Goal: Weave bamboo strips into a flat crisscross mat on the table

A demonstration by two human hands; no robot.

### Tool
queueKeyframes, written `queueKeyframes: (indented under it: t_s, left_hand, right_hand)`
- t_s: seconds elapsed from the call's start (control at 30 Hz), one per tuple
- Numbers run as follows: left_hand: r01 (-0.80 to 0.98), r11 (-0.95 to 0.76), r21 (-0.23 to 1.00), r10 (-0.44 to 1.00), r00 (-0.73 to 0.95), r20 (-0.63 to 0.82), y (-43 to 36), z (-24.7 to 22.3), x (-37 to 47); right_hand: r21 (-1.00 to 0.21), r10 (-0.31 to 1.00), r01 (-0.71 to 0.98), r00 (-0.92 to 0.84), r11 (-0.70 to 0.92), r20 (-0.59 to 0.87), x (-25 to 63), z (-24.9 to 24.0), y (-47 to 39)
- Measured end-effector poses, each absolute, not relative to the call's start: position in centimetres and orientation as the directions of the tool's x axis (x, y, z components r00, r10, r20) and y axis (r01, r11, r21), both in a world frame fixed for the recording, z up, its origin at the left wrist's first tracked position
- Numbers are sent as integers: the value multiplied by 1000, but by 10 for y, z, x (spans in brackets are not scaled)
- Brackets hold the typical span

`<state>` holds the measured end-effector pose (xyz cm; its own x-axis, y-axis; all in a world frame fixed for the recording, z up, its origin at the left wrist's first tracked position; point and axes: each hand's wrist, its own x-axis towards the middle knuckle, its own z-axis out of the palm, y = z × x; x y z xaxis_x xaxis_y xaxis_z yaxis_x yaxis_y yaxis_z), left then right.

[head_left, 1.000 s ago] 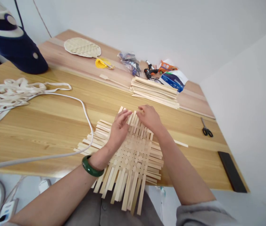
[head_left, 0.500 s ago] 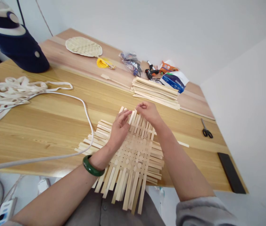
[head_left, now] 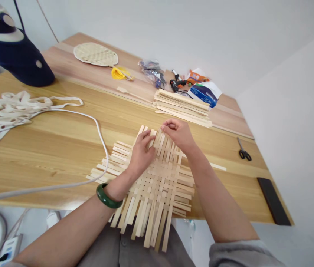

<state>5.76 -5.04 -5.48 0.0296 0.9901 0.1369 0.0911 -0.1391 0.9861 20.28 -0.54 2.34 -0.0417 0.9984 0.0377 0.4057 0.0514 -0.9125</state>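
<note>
A woven mat of pale flat strips [head_left: 153, 181] lies at the table's front edge, its loose strip ends sticking out on all sides and over the edge. My left hand [head_left: 143, 150], with a green bangle at the wrist, rests on the mat's upper left part, fingers apart and curved over the upright strips. My right hand [head_left: 177, 133] pinches the upper end of a strip near the top middle of the mat. One crosswise strip [head_left: 217, 167] reaches out to the right from beneath my right forearm.
Behind the mat lies a stack of loose strips [head_left: 183, 107]. Scissors [head_left: 244, 150] and a black block [head_left: 274, 202] are at the right. White cord [head_left: 101, 133] crosses the left side, near tangled tape [head_left: 15, 109]. A woven fan [head_left: 95, 54] lies farther back.
My left fingers have spread and drawn slightly back from the strip tops. My right hand has shifted slightly right, still pinching. The view has moved a little.
</note>
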Motion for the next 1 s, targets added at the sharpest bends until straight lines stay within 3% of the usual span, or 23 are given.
queueKeyframes:
  t_s: [0.3,0.43,0.53,0.7,0.83,1.0]
  left_hand:
    - [146,-151,978,989,29,148,-50,-49,57]
    - [114,-162,980,987,12,162,-50,-51,58]
    - [86,-151,985,989,11,150,-51,-52,59]
    - [30,-139,990,990,24,138,-52,-53,59]
    - [35,-135,990,990,30,134,-52,-53,59]
    - [18,-100,995,995,32,99,-53,-47,60]
  right_hand:
    - [-824,989,547,-99,149,113,217,33,-20]
    - [-574,982,819,108,0,154,262,30,-49]
    - [-460,985,878,170,-134,38,296,24,-77]
    - [-579,974,800,30,-158,-224,316,17,-104]
    - [-654,970,737,6,-168,-243,316,17,-108]
    - [-664,963,725,-2,-185,-270,319,16,-110]
